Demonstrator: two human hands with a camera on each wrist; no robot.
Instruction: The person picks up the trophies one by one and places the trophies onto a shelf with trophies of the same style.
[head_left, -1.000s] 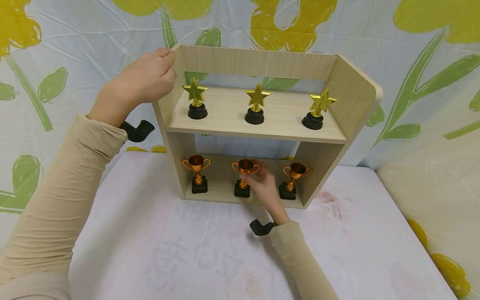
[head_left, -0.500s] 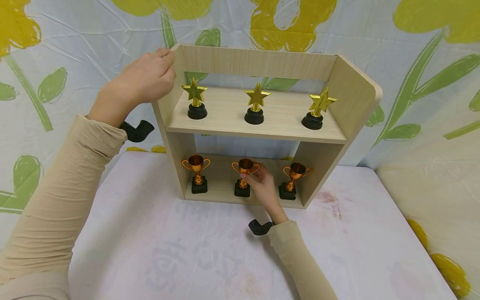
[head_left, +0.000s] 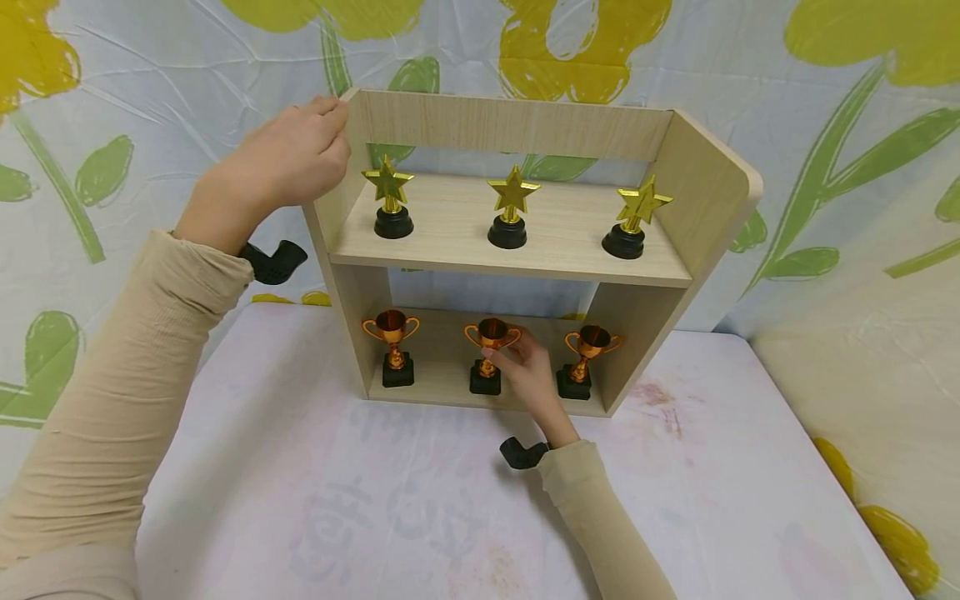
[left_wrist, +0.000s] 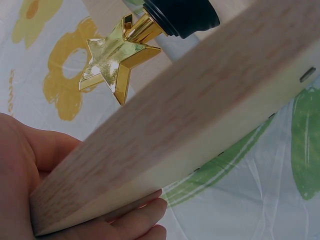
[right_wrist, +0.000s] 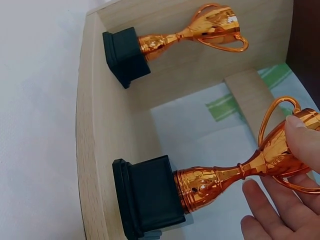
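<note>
A light wood two-tier shelf (head_left: 517, 125) stands on the table. My left hand (head_left: 288, 158) grips the upper edge of its left side panel (left_wrist: 165, 130), with thumb and fingers on opposite faces. On the lower tier, my right hand (head_left: 534, 379) holds the bowl of the middle orange trophy cup (head_left: 491, 333) between thumb and fingers. This cup's black base (right_wrist: 152, 192) stands upright near the tier's front edge; whether it touches the board is hard to tell. Matching trophy cups stand to its left (head_left: 392, 327) and right (head_left: 591, 342).
On the upper tier are three gold star trophies, at left (head_left: 388, 183), in the middle (head_left: 513, 196) and at right (head_left: 639, 207), each on a black base. White cloth covers the table (head_left: 390, 500). A flower-printed curtain (head_left: 180, 75) hangs behind the shelf.
The right hand and the middle trophy cup have shifted very slightly to the right along the lower tier. The left hand keeps its grip on the side panel.
</note>
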